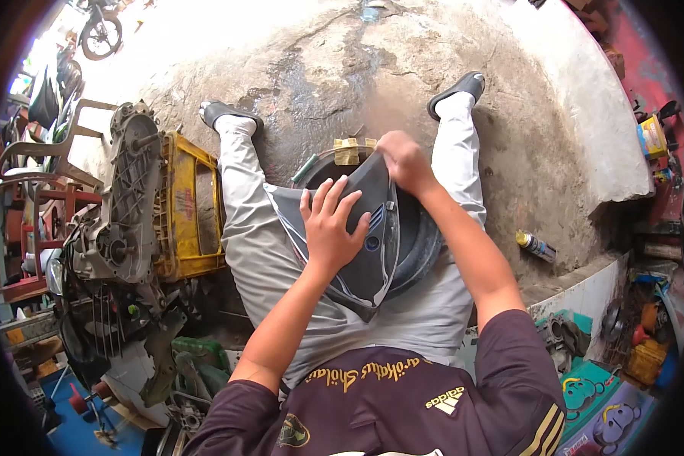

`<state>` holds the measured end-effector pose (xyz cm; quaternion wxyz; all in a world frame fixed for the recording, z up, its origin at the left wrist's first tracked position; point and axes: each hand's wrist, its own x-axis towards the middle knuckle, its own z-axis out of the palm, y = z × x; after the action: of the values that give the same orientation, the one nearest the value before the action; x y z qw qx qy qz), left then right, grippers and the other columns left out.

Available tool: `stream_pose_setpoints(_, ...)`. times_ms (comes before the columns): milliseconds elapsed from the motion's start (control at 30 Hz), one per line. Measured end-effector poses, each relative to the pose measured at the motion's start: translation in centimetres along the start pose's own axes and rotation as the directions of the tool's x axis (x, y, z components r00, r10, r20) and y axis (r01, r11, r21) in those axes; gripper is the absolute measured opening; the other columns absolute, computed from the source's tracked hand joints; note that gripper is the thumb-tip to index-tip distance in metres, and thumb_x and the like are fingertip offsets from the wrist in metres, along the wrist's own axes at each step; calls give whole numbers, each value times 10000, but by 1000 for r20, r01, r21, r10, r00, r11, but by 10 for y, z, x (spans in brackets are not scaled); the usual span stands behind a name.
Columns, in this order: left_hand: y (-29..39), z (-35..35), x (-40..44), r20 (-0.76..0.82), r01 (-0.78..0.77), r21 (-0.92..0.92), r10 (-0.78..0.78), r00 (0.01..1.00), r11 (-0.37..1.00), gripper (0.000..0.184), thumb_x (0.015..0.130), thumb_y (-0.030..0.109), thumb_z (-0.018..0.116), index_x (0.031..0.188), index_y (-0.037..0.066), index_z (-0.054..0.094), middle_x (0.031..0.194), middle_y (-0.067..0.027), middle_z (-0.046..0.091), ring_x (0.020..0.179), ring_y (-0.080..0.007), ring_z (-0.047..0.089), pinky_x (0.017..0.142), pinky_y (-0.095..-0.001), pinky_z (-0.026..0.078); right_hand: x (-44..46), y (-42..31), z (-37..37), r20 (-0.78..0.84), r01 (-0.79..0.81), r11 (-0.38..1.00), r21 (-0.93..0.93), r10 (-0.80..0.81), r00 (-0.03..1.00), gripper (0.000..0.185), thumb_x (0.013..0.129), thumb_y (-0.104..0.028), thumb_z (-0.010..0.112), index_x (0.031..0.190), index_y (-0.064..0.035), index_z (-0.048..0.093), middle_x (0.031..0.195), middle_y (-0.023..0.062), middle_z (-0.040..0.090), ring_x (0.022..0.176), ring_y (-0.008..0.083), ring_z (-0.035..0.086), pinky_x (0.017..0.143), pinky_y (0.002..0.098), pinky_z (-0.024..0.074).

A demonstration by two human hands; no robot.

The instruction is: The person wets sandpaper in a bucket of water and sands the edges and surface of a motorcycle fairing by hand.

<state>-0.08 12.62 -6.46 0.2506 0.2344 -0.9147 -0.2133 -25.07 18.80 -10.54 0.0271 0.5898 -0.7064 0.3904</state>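
Observation:
A dark grey, roughly triangular panel (347,266) with pale edges lies between my legs, its narrow end pointing toward my body. Beneath it is a round black basin or tyre-like ring (425,258). My left hand (333,228) rests on the panel's face with its fingers spread. At the panel's upper right corner is my right hand (405,161), its fingers closed and somewhat blurred; what it grips, if anything, is hidden. Beside that hand, yellowish tape or a block (347,151) sits at the ring's far rim. A greenish stick (305,168) lies at the rim's left.
At the left stand a yellow crate (176,213), a metal engine casing (133,190) and a reddish chair (49,197). A spray can (536,246) lies on the concrete to the right. Engine parts (561,338) and boxes (585,391) are at the lower right.

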Motion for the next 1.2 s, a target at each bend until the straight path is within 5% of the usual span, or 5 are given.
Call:
stream_pose_setpoints(400,2,-1,2,-4,-23,14,23,1000,1000,432,870,316,811,1272,173,744,1520,-93,620,1462,-333,516,1269,-585,248,-6,-28,-8,61,108,993,49,-111,992,156,894,-24,706,1047,-39,728,1075,149,741,1070,378,699,981,486,549)
stream_pose_setpoints(800,-3,-1,-4,0,-65,9,65,998,998,487,895,289,780,1361,166,706,1527,-143,596,1484,-365,491,1274,-571,283,-2,-27,-4,-46,-152,986,-64,149,988,83,917,-38,681,966,-31,748,1040,136,768,1044,368,713,973,480,555)
stream_pose_setpoints(1000,-4,-3,-7,-14,-61,4,61,998,998,527,891,317,785,1382,147,692,1595,-126,562,1502,-379,473,1293,-584,260,-3,-40,-11,75,80,995,-57,-76,994,93,925,-25,683,988,-26,751,1050,146,764,1052,366,708,972,482,558)
stream_pose_setpoints(1133,-6,-2,-6,-25,-62,-25,62,998,998,505,890,316,784,1357,141,705,1580,-130,577,1498,-380,474,1285,-581,276,2,-27,-8,46,-105,993,-57,108,993,90,925,-24,691,1000,-22,741,1044,158,755,1050,368,707,963,481,558)
stream_pose_setpoints(1200,-8,0,-9,-22,-49,-33,49,999,998,496,887,311,786,1345,138,711,1574,-131,582,1495,-380,477,1283,-580,280,1,-49,-8,134,165,986,10,-165,977,125,917,-26,701,1034,-12,742,1058,171,751,1044,387,704,960,474,559)
